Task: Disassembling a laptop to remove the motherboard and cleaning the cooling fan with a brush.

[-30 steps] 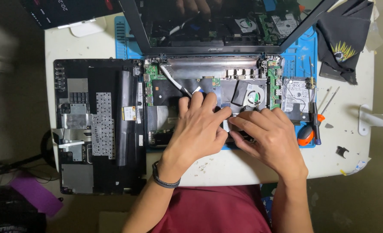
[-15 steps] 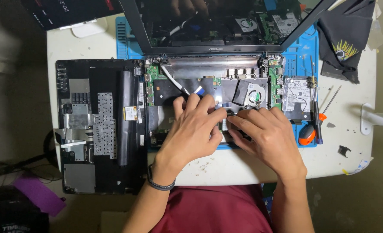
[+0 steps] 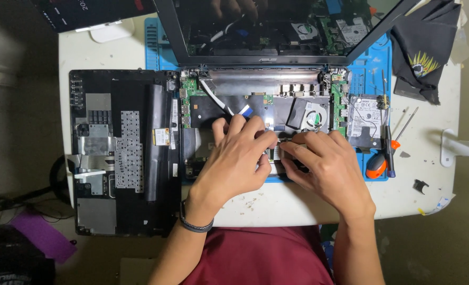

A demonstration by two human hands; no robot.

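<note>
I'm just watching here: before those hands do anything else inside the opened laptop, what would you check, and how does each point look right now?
1. Both hands on the work: left hand and right hand meet over the laptop base: ok.
2. What the fingertips pinch: hidden beneath the fingers: cannot tell.
3. White cable free of the hands: it lies just above the left fingers: ok.
4. Screwdriver out of the way: it rests on the blue mat, right of the hands: ok.
5. Removed bottom cover fully supported: it overhangs the table's near edge: not ok.
</note>
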